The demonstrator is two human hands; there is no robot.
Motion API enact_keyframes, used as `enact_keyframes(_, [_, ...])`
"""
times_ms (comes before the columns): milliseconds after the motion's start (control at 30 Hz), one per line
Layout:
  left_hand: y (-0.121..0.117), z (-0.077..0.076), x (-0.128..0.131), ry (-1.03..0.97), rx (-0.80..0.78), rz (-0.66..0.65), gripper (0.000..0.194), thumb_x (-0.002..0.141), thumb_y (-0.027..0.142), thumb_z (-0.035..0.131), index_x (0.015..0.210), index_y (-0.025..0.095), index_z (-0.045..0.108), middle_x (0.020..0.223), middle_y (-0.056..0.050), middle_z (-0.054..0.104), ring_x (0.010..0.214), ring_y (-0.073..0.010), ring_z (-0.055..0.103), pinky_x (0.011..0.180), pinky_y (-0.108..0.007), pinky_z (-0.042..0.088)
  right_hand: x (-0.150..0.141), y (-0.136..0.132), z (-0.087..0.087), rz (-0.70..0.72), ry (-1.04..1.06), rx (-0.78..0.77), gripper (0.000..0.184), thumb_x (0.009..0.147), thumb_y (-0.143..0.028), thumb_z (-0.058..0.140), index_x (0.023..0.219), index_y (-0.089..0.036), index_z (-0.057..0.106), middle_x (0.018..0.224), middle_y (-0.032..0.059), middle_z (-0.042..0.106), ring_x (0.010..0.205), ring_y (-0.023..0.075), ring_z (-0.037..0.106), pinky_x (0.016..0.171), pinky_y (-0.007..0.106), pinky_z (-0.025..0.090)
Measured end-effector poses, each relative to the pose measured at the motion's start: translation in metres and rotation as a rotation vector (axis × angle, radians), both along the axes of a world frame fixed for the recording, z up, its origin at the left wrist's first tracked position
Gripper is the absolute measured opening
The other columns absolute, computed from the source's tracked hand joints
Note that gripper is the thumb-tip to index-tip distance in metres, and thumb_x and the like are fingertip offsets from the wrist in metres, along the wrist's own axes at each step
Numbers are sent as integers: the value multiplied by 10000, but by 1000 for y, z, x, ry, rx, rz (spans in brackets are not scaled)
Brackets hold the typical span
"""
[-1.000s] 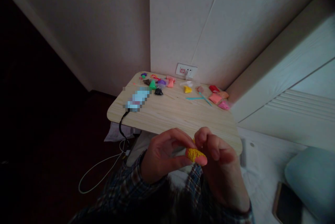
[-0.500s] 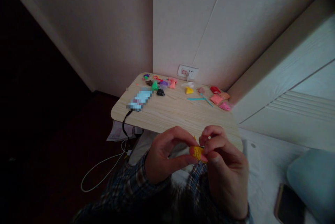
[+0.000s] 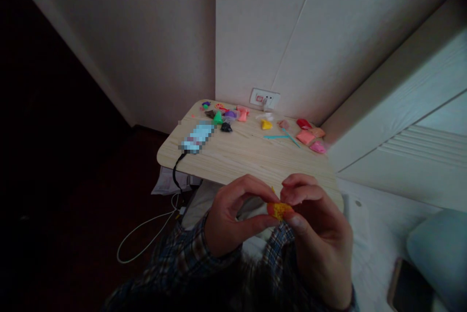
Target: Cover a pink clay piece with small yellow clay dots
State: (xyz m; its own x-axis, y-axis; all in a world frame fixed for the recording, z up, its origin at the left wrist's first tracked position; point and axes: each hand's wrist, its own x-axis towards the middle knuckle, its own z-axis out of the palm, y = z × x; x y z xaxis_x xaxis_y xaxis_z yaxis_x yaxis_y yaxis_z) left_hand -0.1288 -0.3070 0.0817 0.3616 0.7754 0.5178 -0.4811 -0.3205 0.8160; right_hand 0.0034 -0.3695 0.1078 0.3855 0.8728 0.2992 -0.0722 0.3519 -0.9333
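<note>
A small lump of modelling clay (image 3: pixel 280 211), yellow and rough on its face with orange-red at its ends, is held up in front of the table edge. My left hand (image 3: pixel 223 218) pinches its left side between thumb and fingertips. On the other side my right hand (image 3: pixel 323 239) is closed at the lump, its thumb against the lower right end and its fingers curled above. A thin yellow tip shows just over the left fingertips. The lump's far side is hidden.
On the wooden table (image 3: pixel 251 159) lie a blurred phone (image 3: pixel 198 137) with a black cable, several clay packets such as a yellow one (image 3: pixel 266 125) and a black one (image 3: pixel 226 127), and blue sticks (image 3: pixel 276 137). A dark phone (image 3: pixel 410 285) rests at lower right.
My right fingers have lifted slightly off the top of the clay lump, and the thumb now presses its lower right end. The view has shifted a little.
</note>
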Motion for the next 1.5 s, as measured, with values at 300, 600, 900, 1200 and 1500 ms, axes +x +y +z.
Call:
enact_keyframes(300, [1, 0, 0, 6, -20, -6, 183, 842, 294, 877, 949, 188, 772, 894, -54, 783, 863, -181, 730, 814, -290, 584, 8, -4, -6, 44, 28, 7, 77, 919, -385, 798, 923, -309, 790, 1044, 28, 645, 966, 195, 571, 814, 288, 473])
enact_keyframes(600, [0, 0, 1, 36, -25, -15, 204, 854, 332, 864, 949, 179, 767, 920, -71, 783, 894, -206, 743, 845, -330, 598, 7, -2, -1, 90, -43, -24, 65, 895, -292, 818, 939, -337, 804, 1071, 33, 664, 1017, 204, 596, 846, 307, 494])
enact_keyframes(900, [1, -2, 3, 1, -27, -15, 179, 842, 266, 873, 976, 195, 779, 921, -50, 776, 890, -179, 729, 837, -288, 580, 10, -4, -1, 115, -54, -5, 63, 924, -308, 792, 970, -351, 796, 1105, 13, 664, 1055, 185, 584, 885, 276, 483])
enact_keyframes(1200, [1, -1, 2, -8, -22, -36, 169, 858, 252, 860, 993, 202, 772, 922, -40, 765, 890, -169, 716, 828, -277, 565, 10, -2, -2, 130, -5, -7, 50, 918, -317, 799, 960, -344, 799, 1100, 17, 656, 1025, 192, 576, 852, 286, 473])
enact_keyframes(1500, [1, -1, 3, -96, 101, -180, 196, 866, 289, 862, 1008, 198, 763, 884, -40, 749, 864, -168, 709, 845, -292, 565, 22, 2, -8, 142, -119, 4, 71, 955, -352, 752, 966, -323, 816, 1102, 23, 689, 1096, 199, 602, 928, 286, 467])
